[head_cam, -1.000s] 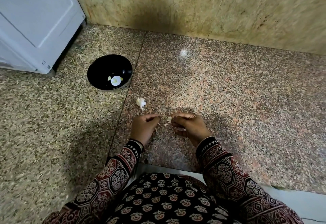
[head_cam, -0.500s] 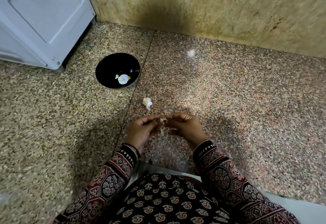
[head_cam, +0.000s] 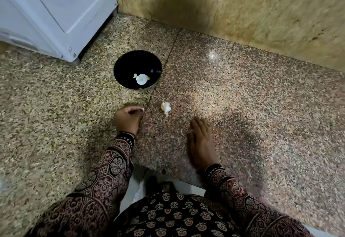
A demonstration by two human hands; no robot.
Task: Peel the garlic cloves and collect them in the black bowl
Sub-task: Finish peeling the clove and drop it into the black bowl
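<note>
A black bowl (head_cam: 119, 68) stands on the granite counter, with a few pale peeled cloves (head_cam: 141, 79) at its bottom. My left hand (head_cam: 127, 118) is just below the bowl, fingers curled, pinching a small pale garlic clove (head_cam: 142, 109) at its fingertips. An unpeeled garlic piece (head_cam: 165, 107) lies on the counter to the right of that hand. My right hand (head_cam: 200, 139) lies flat on the counter with fingers straight, holding nothing. A thin scrap of peel (head_cam: 183, 133) lies beside it.
A white appliance (head_cam: 56, 12) stands at the back left, close to the bowl. A stone wall (head_cam: 242, 12) runs along the back. The counter's front edge (head_cam: 168, 173) is right by my body.
My hands have separated. The left one moved left towards the bowl with the clove, and the right one dropped flat onto the counter. The view shifted closer.
</note>
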